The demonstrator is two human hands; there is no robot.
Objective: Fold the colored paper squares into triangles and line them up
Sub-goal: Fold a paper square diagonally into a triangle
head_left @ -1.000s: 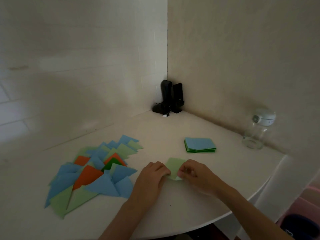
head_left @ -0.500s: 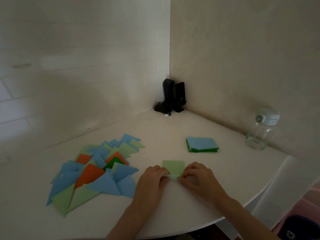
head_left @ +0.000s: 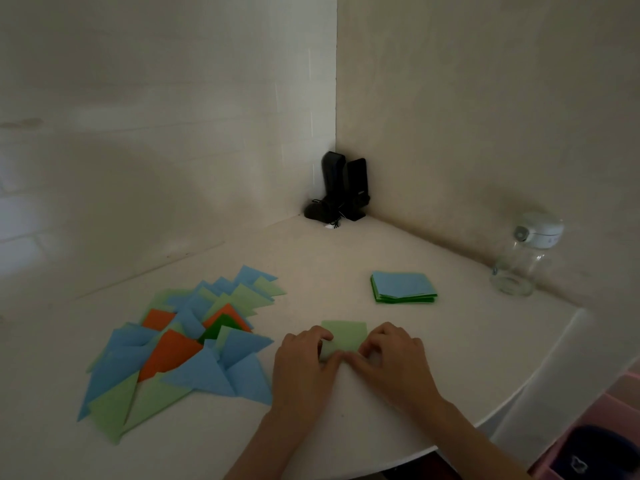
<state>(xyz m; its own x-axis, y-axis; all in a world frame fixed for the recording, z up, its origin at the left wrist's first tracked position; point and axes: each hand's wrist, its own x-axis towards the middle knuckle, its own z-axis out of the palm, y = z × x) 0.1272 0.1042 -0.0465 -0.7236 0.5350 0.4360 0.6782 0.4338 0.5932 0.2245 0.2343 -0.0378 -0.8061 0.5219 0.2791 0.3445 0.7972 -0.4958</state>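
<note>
A light green paper square (head_left: pixel 344 336) lies flat on the white table (head_left: pixel 346 258) in front of me. My left hand (head_left: pixel 303 365) holds its near left part with curled fingers. My right hand (head_left: pixel 391 358) covers its near right corner, fingers curled on the paper. The paper's near edge is hidden under both hands. To the left lies a spread of folded triangles (head_left: pixel 180 344) in blue, light green, orange and dark green, overlapping each other. A stack of unfolded squares (head_left: pixel 403 287), blue on top and green below, sits further back on the right.
Two black upright speakers (head_left: pixel 343 187) with a cable stand in the wall corner. A clear glass jar (head_left: pixel 523 259) with a white lid stands at the right by the wall. The table's curved edge runs close on the right, with a pink bin (head_left: pixel 602 441) below.
The green paper has turned from a diamond to lie square on the table. Both hands have slid onto its near edge and moved closer together.
</note>
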